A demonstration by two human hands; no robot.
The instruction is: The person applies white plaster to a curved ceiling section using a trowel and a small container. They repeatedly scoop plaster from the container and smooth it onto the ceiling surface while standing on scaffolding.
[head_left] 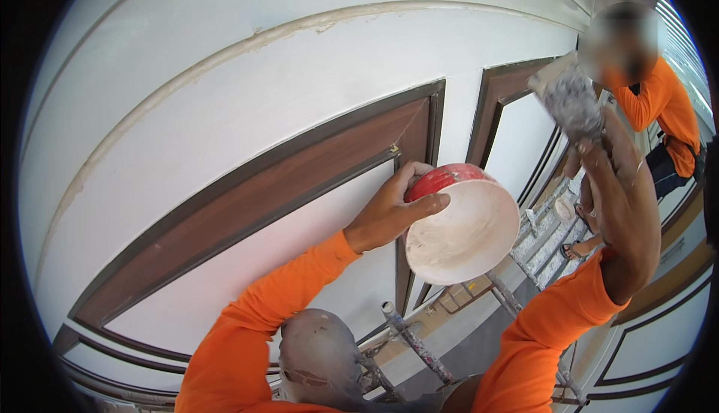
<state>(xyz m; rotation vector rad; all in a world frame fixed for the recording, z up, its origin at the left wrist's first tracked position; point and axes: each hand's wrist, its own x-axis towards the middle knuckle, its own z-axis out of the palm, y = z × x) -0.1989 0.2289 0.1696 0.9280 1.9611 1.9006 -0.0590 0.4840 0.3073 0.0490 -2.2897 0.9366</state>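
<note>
My left hand (393, 211) grips the rim of a bowl (472, 226), red outside and white inside, with its thumb over the edge. The bowl is tilted toward me, and whitish smears coat its inside. Raised at the upper right, my right hand (610, 166) is closed around the lower end of a putty knife (568, 97). Its wide blade points up and is caked with grey and white material. The blade stands apart from the bowl and appears in front of the wall's far end.
A white wall with a brown framed panel (262, 203) and a long curved moulding (262, 38) runs along my left. Paint-spattered scaffold pipes (419, 345) lie below. On the right, a person in an orange shirt (663, 106) is near a spattered platform (550, 241).
</note>
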